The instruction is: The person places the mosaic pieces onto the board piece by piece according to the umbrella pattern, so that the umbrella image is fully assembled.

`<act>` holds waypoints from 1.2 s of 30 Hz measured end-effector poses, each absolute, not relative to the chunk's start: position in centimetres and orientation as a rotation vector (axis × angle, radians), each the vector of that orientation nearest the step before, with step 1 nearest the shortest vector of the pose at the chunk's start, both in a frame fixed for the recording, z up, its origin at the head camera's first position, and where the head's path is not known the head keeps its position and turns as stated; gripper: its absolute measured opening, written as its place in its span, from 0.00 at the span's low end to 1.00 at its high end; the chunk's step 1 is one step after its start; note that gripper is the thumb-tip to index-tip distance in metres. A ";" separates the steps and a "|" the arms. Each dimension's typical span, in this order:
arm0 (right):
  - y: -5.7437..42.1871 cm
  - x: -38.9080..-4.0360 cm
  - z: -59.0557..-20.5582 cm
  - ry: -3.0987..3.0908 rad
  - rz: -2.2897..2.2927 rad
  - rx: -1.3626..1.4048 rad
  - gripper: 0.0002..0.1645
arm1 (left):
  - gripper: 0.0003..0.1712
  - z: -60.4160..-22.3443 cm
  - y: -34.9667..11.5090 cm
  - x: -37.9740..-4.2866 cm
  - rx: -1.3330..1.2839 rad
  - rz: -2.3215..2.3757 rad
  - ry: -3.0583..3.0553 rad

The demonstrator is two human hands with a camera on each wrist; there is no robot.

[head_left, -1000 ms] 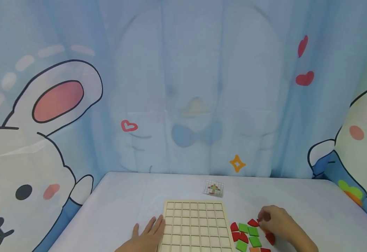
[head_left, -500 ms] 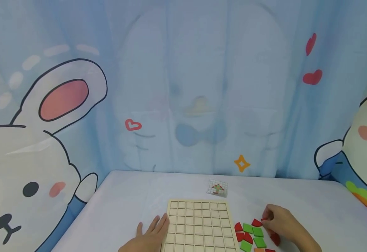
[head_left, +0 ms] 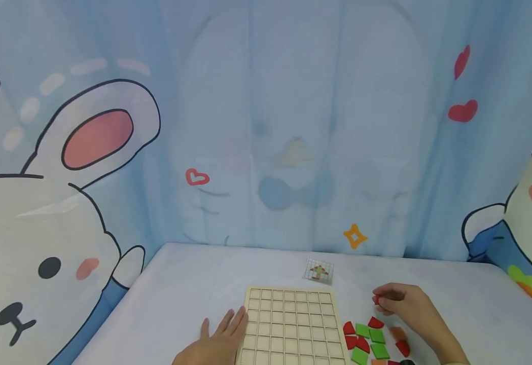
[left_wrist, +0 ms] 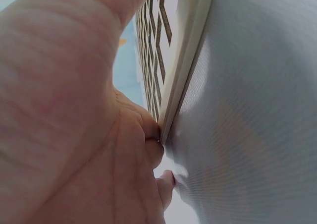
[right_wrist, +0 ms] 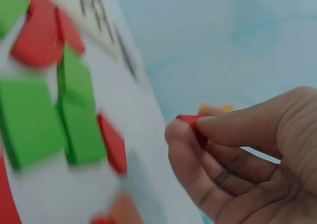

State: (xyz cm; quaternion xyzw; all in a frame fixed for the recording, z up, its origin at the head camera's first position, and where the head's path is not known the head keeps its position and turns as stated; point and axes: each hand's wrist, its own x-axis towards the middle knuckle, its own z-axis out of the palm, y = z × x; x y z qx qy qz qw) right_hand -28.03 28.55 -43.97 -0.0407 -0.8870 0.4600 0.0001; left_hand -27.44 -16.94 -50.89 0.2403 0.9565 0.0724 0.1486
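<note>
A pale wooden board with a square grid [head_left: 295,324] lies on the white table in the head view. My left hand [head_left: 217,340] rests against its left edge, fingers extended; in the left wrist view fingertips touch the board's rim [left_wrist: 185,65]. Beyond the loose pieces, my right hand [head_left: 407,306] pinches a small red piece [right_wrist: 188,119] between thumb and index finger, above the table. Fingers cover most of that piece, so its full shape is hidden. Green squares [head_left: 379,350] and red quarter-round pieces [head_left: 376,322] lie between the board and my right forearm.
A small card with a gridded picture [head_left: 318,271] lies behind the board. An orange piece [head_left: 398,333] sits by the right wrist, and part of a dark round thing [head_left: 407,362] shows at the bottom edge. A printed blue curtain [head_left: 293,126] hangs behind the table.
My right hand has lifted the red piece up and away from the loose pieces, uncovering an orange piece. The left hand stays at the board's edge. The head view has shifted slightly.
</note>
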 end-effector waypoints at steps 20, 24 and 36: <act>16.7 -30.6 -41.8 -2.384 1.908 0.257 0.11 | 0.75 -51.5 -17.0 -28.4 0.634 0.277 2.711; 14.9 -30.6 -42.3 -2.423 1.886 0.312 0.10 | 0.74 -51.8 -17.1 -28.3 0.675 0.293 2.707; 13.0 -31.0 -44.3 -2.587 1.668 0.433 0.05 | 0.72 -51.6 -16.9 -28.4 0.654 0.282 2.701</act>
